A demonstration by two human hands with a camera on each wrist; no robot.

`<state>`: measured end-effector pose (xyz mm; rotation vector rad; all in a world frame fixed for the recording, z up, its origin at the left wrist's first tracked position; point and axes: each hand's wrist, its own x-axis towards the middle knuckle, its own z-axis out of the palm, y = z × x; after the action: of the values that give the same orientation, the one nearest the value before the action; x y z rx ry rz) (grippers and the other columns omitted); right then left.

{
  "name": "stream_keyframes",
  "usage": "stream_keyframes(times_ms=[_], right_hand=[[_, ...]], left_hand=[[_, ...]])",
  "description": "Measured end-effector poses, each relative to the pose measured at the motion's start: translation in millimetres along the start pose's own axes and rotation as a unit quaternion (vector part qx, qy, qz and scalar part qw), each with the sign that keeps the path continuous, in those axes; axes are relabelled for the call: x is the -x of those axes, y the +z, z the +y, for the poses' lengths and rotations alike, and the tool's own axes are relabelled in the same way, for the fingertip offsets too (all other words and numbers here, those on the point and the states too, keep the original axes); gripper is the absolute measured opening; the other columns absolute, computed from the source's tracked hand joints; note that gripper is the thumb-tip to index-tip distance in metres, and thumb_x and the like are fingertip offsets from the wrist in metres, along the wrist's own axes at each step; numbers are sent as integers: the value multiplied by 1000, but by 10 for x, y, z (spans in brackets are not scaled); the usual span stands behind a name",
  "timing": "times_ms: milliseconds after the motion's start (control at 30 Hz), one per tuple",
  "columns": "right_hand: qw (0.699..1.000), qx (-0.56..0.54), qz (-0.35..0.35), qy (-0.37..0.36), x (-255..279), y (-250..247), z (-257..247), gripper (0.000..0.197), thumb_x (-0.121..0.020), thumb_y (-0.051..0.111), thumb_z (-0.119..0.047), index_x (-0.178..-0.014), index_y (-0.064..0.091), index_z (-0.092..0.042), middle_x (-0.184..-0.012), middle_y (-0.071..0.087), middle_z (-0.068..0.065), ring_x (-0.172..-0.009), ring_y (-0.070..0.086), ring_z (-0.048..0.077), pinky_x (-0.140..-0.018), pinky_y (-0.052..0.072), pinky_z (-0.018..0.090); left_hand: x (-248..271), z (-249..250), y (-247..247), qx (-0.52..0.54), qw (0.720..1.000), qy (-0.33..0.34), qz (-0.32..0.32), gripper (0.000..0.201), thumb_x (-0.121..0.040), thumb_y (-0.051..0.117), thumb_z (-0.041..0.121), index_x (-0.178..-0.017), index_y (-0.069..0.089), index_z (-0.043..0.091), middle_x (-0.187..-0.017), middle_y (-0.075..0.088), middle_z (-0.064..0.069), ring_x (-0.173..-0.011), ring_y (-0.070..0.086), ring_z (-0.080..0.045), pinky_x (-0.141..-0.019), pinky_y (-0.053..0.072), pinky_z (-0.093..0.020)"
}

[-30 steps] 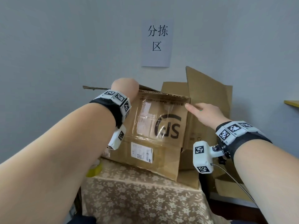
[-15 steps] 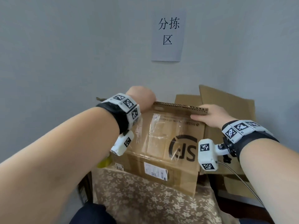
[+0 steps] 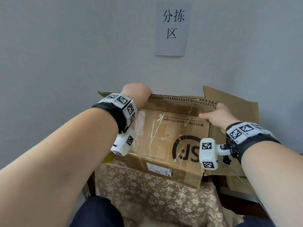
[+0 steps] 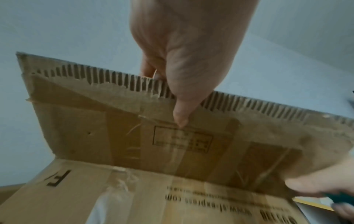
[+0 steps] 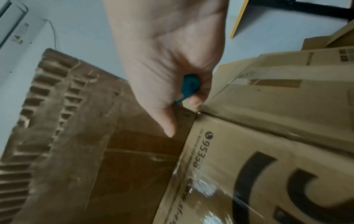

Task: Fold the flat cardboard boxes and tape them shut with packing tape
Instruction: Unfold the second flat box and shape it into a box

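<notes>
1. Two hands hold one cardboard box (image 3: 172, 141) by its top flap (image 3: 182, 104); the box stands on a table covered with a brown floral cloth (image 3: 155, 194), close to a grey wall.
2. Left hand (image 3: 136, 94) grips the left end of the flap's far edge: in the left wrist view the thumb (image 4: 182, 112) lies flat on the flap's near face and the other fingers curl over the torn, corrugated edge behind it.
3. Right hand (image 3: 216, 115) pinches the flap's right end near the corner of the box, thumb (image 5: 168, 125) on the flap. The right wrist view also shows a small teal object (image 5: 188, 89) tucked inside its curled fingers; what it is cannot be told.
4. Near face of the box carries a black "SF" logo (image 3: 186, 151), upside down, a printed line with "95338", clear packing tape (image 3: 157, 128) wrinkled across it, and a white shipping label (image 3: 158, 170) on the lower flap.
5. More flat cardboard (image 3: 232, 110) leans against the wall to the right, behind and beside the box.
6. A paper sign (image 3: 172, 28) with black characters is stuck on the wall above.
7. Something yellow (image 3: 107, 158) shows at the left edge of the table, mostly hidden by the left forearm.
</notes>
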<state>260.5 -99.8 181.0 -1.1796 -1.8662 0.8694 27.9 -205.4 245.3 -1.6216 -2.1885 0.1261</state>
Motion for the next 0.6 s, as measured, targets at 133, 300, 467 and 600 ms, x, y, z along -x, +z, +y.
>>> stream_keyframes(times_ms=[133,300,467,600], right_hand=[[993,47,83,-74,-213,111,-199,13,-82,68,-10,-80,64,-22,-85,68,4,-88,65,30,-81,54,43],[987,18,98,-125,-417,119,-471,11,-89,61,-19,-97,67,-24,-88,65,2,-79,59,26,-81,55,44],[998,30,35,-53,-362,11,-212,10,-85,67,-21,-95,67,-24,-74,62,0,-58,50,18,-55,46,30],[996,72,12,50,-160,-119,341,17,-83,71,-16,-97,62,-15,-91,63,6,-77,54,22,-64,42,29]], left_hand=[[130,-79,124,24,996,-52,65,30,-89,45,0,-107,63,14,-101,64,-7,-90,60,-29,-66,43,-33],[243,-166,188,72,985,-95,127,42,-84,40,-7,-115,58,16,-105,64,-8,-90,60,-29,-67,44,-34],[214,-34,225,90,993,-37,69,36,-86,44,-1,-112,58,19,-104,63,-4,-86,57,-26,-71,47,-35],[130,323,256,64,995,69,-27,26,-92,45,6,-108,61,19,-97,61,0,-81,56,-21,-66,44,-30]])
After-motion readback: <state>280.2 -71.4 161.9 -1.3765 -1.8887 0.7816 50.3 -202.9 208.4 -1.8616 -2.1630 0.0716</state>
